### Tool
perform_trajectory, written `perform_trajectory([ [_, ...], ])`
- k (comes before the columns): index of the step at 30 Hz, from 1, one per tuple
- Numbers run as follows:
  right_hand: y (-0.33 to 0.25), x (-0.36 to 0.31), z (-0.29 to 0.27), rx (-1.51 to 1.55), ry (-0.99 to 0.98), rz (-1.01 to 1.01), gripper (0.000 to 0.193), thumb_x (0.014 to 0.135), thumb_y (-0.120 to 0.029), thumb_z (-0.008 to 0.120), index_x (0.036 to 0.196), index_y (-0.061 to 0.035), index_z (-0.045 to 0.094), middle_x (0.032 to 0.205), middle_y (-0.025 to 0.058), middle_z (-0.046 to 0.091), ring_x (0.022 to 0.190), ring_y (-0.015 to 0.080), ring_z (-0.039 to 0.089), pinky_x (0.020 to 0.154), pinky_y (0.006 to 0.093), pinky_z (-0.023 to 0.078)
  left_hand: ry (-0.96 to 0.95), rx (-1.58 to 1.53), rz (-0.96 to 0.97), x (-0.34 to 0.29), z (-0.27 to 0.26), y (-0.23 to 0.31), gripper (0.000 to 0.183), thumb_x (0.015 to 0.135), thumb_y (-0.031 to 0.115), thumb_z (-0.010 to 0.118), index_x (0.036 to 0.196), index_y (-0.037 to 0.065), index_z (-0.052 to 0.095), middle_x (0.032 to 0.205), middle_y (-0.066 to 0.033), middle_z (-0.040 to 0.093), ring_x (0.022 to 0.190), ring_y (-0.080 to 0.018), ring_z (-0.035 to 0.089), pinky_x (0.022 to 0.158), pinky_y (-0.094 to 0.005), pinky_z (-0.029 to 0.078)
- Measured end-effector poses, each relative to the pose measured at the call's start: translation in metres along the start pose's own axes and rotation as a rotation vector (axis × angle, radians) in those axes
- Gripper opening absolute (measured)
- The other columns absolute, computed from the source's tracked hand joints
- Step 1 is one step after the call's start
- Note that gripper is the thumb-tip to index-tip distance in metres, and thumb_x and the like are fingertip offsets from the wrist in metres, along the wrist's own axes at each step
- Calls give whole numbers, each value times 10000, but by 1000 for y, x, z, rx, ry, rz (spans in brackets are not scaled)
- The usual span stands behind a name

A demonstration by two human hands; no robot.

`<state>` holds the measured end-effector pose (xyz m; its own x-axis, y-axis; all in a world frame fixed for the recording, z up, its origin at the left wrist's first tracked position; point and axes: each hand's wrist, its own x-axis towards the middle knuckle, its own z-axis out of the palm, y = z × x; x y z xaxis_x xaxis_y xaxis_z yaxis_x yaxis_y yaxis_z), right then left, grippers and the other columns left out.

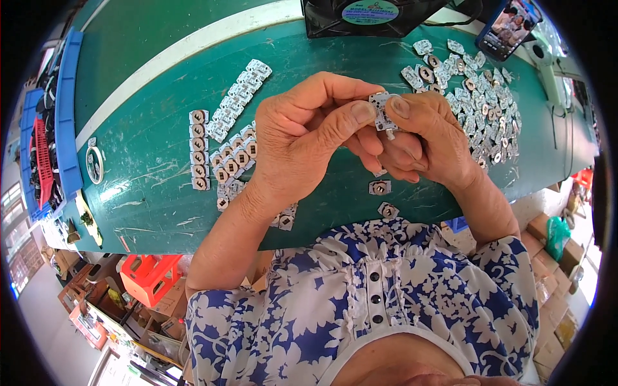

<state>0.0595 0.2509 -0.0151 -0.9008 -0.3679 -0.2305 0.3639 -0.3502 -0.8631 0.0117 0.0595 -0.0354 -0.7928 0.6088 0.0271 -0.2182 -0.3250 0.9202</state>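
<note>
A small white circuit board [380, 113] is sitting between the left hand [299, 125] and the right hand [439, 132], above the green table [148, 164]. The left hand is gripping its left edge; the right is gripping its right side, thumb lying over the face. Loose circuit boards [484, 109] are lying scattered beyond the right hand.

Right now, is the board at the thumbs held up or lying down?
Held up: the white board is pinched by the left hand and right hand above the green table.

White, dark-dotted circuit board [378, 110] — between hands [293, 135] [441, 135]
</note>
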Motion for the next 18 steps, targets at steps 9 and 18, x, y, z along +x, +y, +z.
perform_trajectory([
  [9,3,0,0,-39,54,32,516,1054,-298,444,598,-58,419,471,18,364,365,124,382,370,274,332,52,-57,-47,-1,0,-1,201,993,73,603,1138,-60,644,870,-111,700,683,-136,697,574,-275,612],
  [18,6,4,0,77,137,26,530,1050,-329,441,588,-70,421,473,26,383,372,117,374,372,273,321,139,216,162,-2,2,-11,208,942,33,670,1127,-47,616,976,-86,681,794,-123,687,674,-261,607],
])
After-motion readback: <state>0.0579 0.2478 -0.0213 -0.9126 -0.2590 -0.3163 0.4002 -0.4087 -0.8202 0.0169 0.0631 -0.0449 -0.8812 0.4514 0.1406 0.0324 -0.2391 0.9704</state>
